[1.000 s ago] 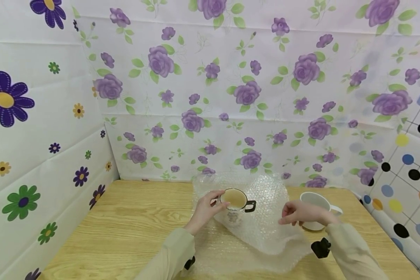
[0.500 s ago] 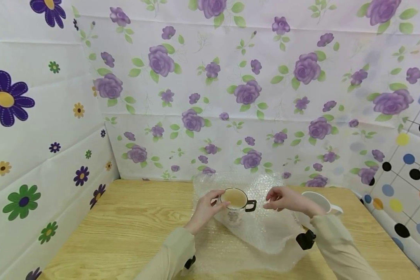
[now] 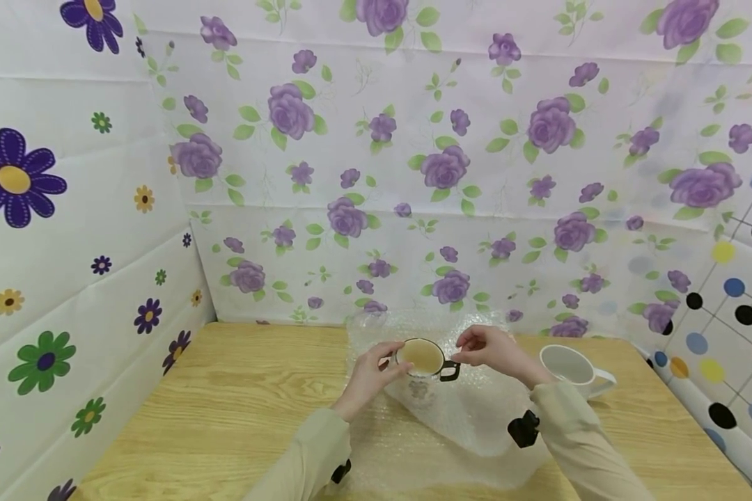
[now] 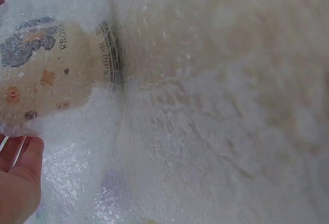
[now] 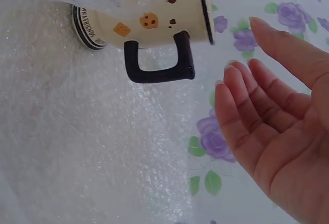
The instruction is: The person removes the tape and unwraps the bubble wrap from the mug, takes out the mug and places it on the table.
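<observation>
A cream mug point(image 3: 421, 356) with a dark rim and black handle point(image 5: 160, 75) stands on a sheet of bubble wrap point(image 3: 445, 459). Cookie pictures decorate its side in the right wrist view. One flap of the wrap lies against the mug's front; in the left wrist view the mug point(image 4: 61, 80) shows through it. My left hand point(image 3: 371, 376) grips the mug's left side at the rim, thumb and fingers around the wrap-covered wall. Close to the handle, my right hand point(image 3: 491, 351) hovers with loosely bent fingers; the right wrist view shows nothing in the hand point(image 5: 282, 116).
A white mug point(image 3: 567, 365) stands on the wooden table point(image 3: 244, 396) to the right, its handle pointing right. Flower-patterned sheets point(image 3: 351, 139) hang as walls behind and on the left; a dotted sheet point(image 3: 721, 334) hangs on the right.
My right hand has moved left and up, from in front of the white mug to beside the black handle, uncovering more of the white mug. My left hand keeps its hold.
</observation>
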`<action>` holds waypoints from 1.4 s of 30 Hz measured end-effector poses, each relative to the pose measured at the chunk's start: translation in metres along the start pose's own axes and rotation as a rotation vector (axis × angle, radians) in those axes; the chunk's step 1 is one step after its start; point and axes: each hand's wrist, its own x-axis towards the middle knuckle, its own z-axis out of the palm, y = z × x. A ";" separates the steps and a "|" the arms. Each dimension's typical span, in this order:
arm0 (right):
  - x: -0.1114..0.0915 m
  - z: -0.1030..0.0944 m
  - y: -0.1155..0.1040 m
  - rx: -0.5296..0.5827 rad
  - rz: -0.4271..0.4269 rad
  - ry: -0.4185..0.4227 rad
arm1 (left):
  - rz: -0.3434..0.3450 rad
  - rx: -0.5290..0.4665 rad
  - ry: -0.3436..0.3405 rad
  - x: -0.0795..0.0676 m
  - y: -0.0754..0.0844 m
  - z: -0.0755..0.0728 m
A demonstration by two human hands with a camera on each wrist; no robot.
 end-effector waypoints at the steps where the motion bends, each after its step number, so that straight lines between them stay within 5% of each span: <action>1: 0.001 0.002 0.001 -0.001 -0.007 0.010 | 0.000 0.005 -0.001 0.000 0.001 0.000; 13: 0.010 0.018 0.010 -0.015 -0.065 0.120 | 0.011 -0.027 -0.018 -0.010 0.044 -0.008; 25: 0.015 0.033 0.016 0.018 -0.052 0.184 | 0.021 0.021 0.005 -0.001 0.005 0.000; 42: 0.004 0.040 -0.008 0.096 -0.089 0.063 | 0.006 0.016 0.000 0.000 0.001 0.000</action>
